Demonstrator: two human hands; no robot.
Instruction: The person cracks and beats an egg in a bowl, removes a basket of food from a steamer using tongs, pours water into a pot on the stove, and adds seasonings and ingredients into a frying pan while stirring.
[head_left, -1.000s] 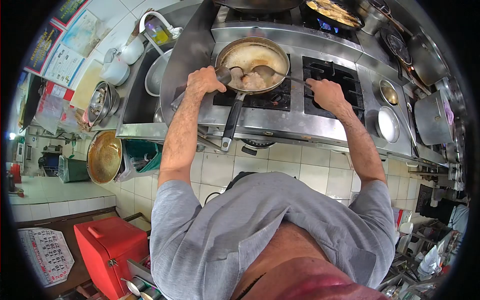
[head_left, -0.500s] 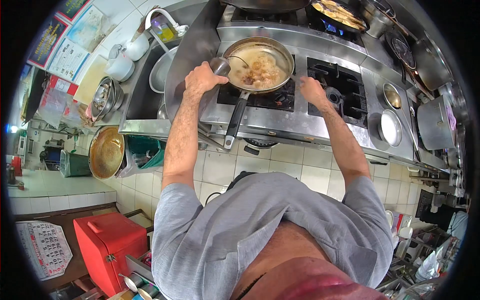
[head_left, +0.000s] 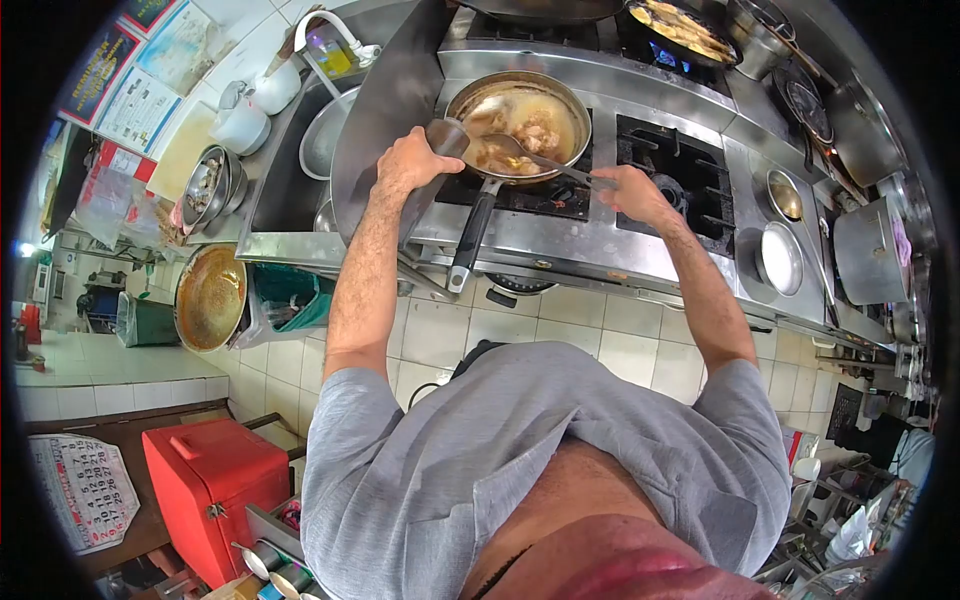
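Observation:
A frying pan (head_left: 583, 148) with a black handle (head_left: 475, 235) sits on the stove, holding pale brown liquid and a clump of browned food (head_left: 537, 135). My left hand (head_left: 411, 163) is closed round a grey metal cup (head_left: 447, 138) at the pan's left rim. The cup is tilted on its side; its inside is hidden. My right hand (head_left: 637, 192) grips the handle of a cooking spoon (head_left: 562, 169). The spoon reaches over the pan's right rim, its bowl in the liquid near the front left.
A bare burner (head_left: 672, 185) lies to the right. Another pan (head_left: 685, 30) with food stands over a blue flame at the back. A white bowl (head_left: 780, 257) and a ladle (head_left: 785, 195) rest on the right counter. At left is a sink (head_left: 290, 180) with a white tap (head_left: 335, 30).
The spoon has swept left into the pan, and my right hand has shifted slightly right and down. A thin dark stream at the cup's mouth no longer shows. The food clump has moved right.

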